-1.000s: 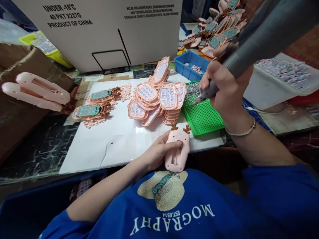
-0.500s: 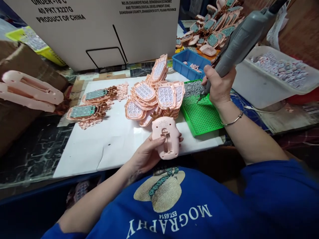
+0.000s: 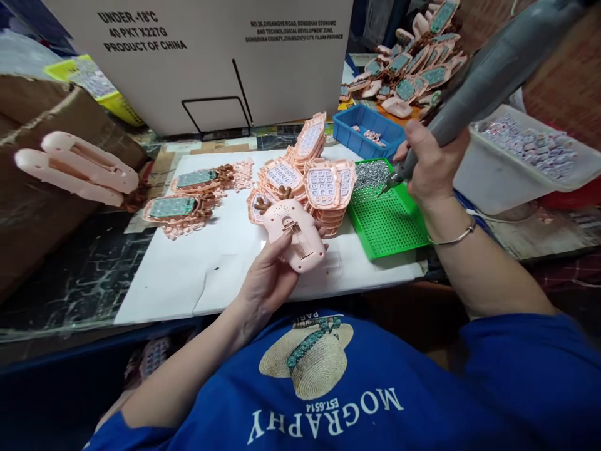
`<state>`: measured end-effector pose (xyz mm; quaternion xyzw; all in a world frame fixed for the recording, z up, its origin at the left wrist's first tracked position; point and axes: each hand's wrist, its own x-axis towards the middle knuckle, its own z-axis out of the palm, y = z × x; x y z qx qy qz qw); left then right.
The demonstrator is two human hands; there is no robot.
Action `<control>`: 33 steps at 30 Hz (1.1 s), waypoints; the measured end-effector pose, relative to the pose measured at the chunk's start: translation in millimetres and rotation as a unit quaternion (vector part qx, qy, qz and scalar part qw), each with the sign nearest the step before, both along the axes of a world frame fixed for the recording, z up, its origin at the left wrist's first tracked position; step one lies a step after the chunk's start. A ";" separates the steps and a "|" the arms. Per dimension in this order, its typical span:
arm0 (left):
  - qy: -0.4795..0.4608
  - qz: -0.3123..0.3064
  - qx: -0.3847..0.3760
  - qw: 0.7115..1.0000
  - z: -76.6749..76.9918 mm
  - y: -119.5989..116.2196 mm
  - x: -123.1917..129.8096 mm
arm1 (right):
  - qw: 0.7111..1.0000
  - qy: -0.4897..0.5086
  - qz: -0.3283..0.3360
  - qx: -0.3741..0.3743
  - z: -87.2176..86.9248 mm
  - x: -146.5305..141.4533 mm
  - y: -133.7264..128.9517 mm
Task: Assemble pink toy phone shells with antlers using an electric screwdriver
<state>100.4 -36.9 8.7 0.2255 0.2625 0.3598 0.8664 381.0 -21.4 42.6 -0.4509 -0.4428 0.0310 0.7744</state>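
Note:
My left hand (image 3: 275,269) is closed around a pink toy phone casing (image 3: 307,250) with brown antlers, its back and open battery bay facing up. The thumb lies over the battery bay. In my right hand (image 3: 434,160) is a grey electric screwdriver (image 3: 493,75), its bit pointing down over a green perforated tray (image 3: 394,228). Small silver screws (image 3: 373,172) are heaped at the tray's far end. Just beyond the casing, pink front shells with keypads (image 3: 328,181) are stacked on the white board (image 3: 173,282).
Two shells with green circuit boards (image 3: 169,205) lie at left, near more pink casings (image 3: 77,166). Behind stand a white carton (image 3: 206,69) and a blue bin (image 3: 361,150). A white tub (image 3: 498,169) of keypads is at right. More opened shells (image 3: 408,69) are piled at the back.
The toy phone casing has moved up and left and now tilts, its antlers pointing to the upper left. The screwdriver stays in my right hand, its bit still over the green tray.

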 end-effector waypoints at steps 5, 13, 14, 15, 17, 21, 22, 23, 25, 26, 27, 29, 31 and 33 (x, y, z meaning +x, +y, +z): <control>-0.014 0.041 0.009 0.999 -2.9 -0.1 8.3 | 0.995 0.044 0.087 0.023 39.4 -63.7 -33.5; -0.012 0.052 0.038 0.998 -8.3 -1.5 9.8 | 0.973 0.044 0.226 -0.023 49.4 -129.5 -58.7; -0.015 0.051 0.042 0.998 -8.8 -1.6 9.6 | 0.972 0.039 0.232 -0.018 48.0 -130.8 -57.0; -0.019 0.050 0.046 0.998 -9.4 -1.6 9.5 | 0.970 0.037 0.240 -0.015 46.6 -131.5 -55.1; -0.023 0.048 0.051 0.997 -10.6 -1.6 9.4 | 0.966 0.037 0.256 -0.012 44.1 -131.8 -51.7; -0.024 0.045 0.041 0.998 -11.6 -1.8 9.9 | 0.963 0.038 0.269 0.002 40.0 -132.7 -48.3; -0.022 0.043 0.036 0.998 -11.4 -1.9 10.2 | 0.962 0.038 0.272 0.001 39.1 -133.1 -48.1; -0.022 0.043 0.032 0.998 -11.1 -2.1 10.4 | 0.961 0.039 0.274 0.000 38.2 -133.5 -48.0; -0.021 0.047 0.031 0.998 -10.2 -2.4 10.9 | 0.961 0.041 0.274 -0.002 36.9 -134.2 -47.9; -0.021 0.051 0.033 0.998 -9.6 -2.7 11.1 | 0.961 0.043 0.274 -0.003 36.3 -134.5 -47.8; -0.020 0.053 0.034 0.998 -9.0 -3.0 11.3 | 0.961 0.045 0.272 -0.004 35.7 -134.7 -47.7; -0.018 0.055 0.037 0.998 -7.3 -3.6 11.8 | 0.963 0.047 0.266 -0.011 34.0 -135.2 -47.3; -0.016 0.053 0.038 0.998 -5.0 -3.9 12.4 | 0.966 0.043 0.255 -0.014 31.8 -135.7 -47.3; -0.012 0.053 0.032 0.998 -2.3 -3.6 13.2 | 0.968 0.033 0.250 -0.009 29.2 -136.4 -48.4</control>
